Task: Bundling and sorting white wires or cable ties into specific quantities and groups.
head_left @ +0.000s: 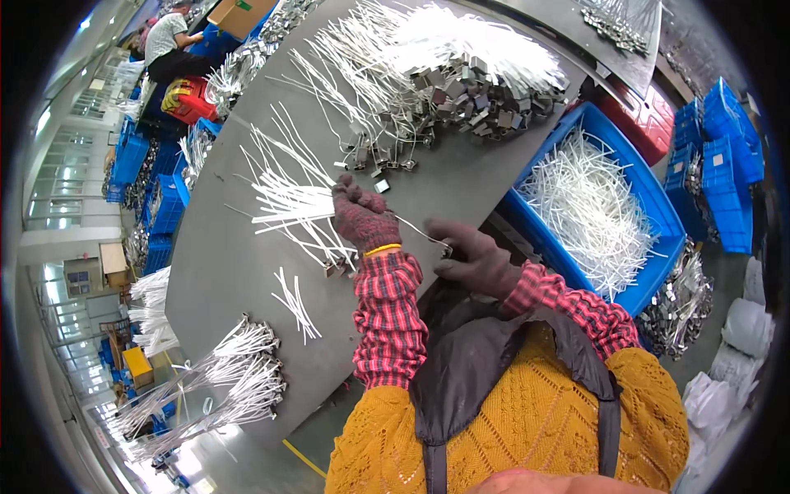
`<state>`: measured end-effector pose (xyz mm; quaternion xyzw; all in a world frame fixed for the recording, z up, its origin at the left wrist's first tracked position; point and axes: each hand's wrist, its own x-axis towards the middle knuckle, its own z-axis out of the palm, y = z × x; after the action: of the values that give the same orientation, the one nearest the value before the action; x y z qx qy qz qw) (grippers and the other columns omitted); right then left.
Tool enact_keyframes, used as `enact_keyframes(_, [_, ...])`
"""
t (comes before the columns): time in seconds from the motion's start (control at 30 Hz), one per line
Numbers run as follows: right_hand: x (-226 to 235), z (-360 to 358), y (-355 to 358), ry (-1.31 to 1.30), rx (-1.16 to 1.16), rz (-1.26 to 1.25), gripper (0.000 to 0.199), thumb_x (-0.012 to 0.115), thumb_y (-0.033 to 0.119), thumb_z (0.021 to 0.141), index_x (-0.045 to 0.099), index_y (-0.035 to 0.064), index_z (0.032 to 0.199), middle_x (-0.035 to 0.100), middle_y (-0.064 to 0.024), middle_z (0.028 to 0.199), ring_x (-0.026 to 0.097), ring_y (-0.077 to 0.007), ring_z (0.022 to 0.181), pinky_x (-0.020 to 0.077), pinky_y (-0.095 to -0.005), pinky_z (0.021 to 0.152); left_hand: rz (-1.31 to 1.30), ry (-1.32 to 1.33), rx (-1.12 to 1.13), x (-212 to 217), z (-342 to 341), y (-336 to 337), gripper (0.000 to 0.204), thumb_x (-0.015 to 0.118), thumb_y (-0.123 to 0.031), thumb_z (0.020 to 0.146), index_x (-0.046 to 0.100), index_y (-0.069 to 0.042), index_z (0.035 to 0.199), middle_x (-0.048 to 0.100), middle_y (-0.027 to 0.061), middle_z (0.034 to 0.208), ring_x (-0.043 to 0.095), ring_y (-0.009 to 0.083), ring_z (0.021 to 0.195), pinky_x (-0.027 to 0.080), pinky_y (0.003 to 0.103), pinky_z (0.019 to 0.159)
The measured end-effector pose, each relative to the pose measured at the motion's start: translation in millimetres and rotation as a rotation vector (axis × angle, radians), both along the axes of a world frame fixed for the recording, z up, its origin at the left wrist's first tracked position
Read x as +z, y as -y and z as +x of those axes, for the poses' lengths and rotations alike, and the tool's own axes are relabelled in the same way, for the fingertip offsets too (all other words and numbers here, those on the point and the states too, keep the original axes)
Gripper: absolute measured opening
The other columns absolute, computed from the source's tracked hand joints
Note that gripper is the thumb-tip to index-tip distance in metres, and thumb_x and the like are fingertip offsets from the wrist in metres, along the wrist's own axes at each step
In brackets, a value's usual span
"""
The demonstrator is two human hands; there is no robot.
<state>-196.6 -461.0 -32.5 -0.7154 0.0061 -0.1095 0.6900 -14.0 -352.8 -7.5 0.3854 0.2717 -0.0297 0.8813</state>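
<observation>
Gloved left hand (364, 216): fingers curled tight and pressed together over one end of a bundle of white strips (298, 198), which fans out leftward above the grey table (222, 272). Right hand (477, 257): gloved, fingers part-curled, thumb and forefinger standing about the dark end of a single thin strand (421, 230) that leads across from my left hand. Whether that end is pinched firmly I cannot tell.

Handling, as I judge it: each strip is light, slender and springy, bending readily yet straightening by itself. The smooth white surface would likely slide against its neighbours, so a loose grip risks strays working out of the bundle. Breakage seems unlikely; kinking and tangling are the probable faults. Recommended hold: the bundle gathered close to its end, as my left hand has it, and a single strand pinched at its tip, where there is more to grip.

Surroundings noted: a large heap of white strips with square metallic blocks (485, 103) at the table's far side; a few loose strips (296, 305) nearer me, apart from the bundle; a blue bin (663, 262) at my right, filled with white pieces (588, 206).
</observation>
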Motion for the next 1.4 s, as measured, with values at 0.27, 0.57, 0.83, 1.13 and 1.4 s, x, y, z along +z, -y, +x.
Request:
enact_keyframes(0.27, [-9.1,-48.0,3.6,-0.415,0.089,0.207,0.018,0.070,0.014,0.084,0.070,0.0090,0.101,0.065,-0.0034,0.089,0.061,-0.0111,0.085,0.0494,-0.0280,0.078,-0.069,-0.050,-0.083,-29.8,-3.4,1.6,0.015,0.055,-0.023,0.095,0.063,-0.010,0.095,0.049,-0.0023,0.066,0.044,0.0125,0.051,0.036,0.028,0.044])
enact_keyframes(0.57, [-36.8,-78.4,39.4,-0.491,-0.014,0.171,0.060,0.064,0.008,0.086,0.045,0.0098,0.142,0.058,-0.0110,0.127,0.057,-0.0171,0.110,0.0466,-0.0317,0.096,0.036,0.253,-0.415,-56.2,-12.2,-31.3,0.024,0.060,-0.030,0.097,0.065,-0.007,0.105,0.070,0.0068,0.095,0.068,0.0212,0.087,0.057,0.037,0.077])
enact_keyframes(0.83, [-34.0,35.1,-19.2,-0.370,0.024,0.162,0.072,0.062,0.003,0.087,0.031,0.0118,0.151,0.058,-0.0138,0.129,0.060,-0.0169,0.092,0.0515,-0.0319,0.080,0.003,0.139,-0.511,-79.3,-54.1,-24.9,0.027,0.056,-0.027,0.100,0.063,-0.001,0.098,0.067,0.0088,0.090,0.067,0.0209,0.084,0.057,0.033,0.080])
enact_keyframes(1.13, [-83.5,139.7,4.3,-0.251,-0.051,-0.651,0.060,0.068,0.020,0.087,0.041,0.0108,0.140,0.058,-0.0214,0.125,0.062,-0.0401,0.104,0.0514,-0.0450,0.088,0.765,-0.064,-0.415,-81.6,7.6,-103.9,0.025,0.057,-0.020,0.095,0.057,0.001,0.107,0.066,0.0144,0.069,0.063,0.0211,0.047,0.048,0.032,0.038])
enact_keyframes(1.4, [-107.2,160.0,21.5,-0.271,0.028,-1.053,0.023,0.049,0.011,0.091,0.050,0.0074,0.113,0.060,-0.0201,0.104,0.062,-0.0385,0.091,0.0508,-0.0493,0.078,0.231,-0.046,-0.415,-69.6,2.8,-129.8,0.025,0.061,-0.021,0.095,0.062,0.002,0.104,0.067,0.0142,0.088,0.069,0.0260,0.076,0.059,0.039,0.066])
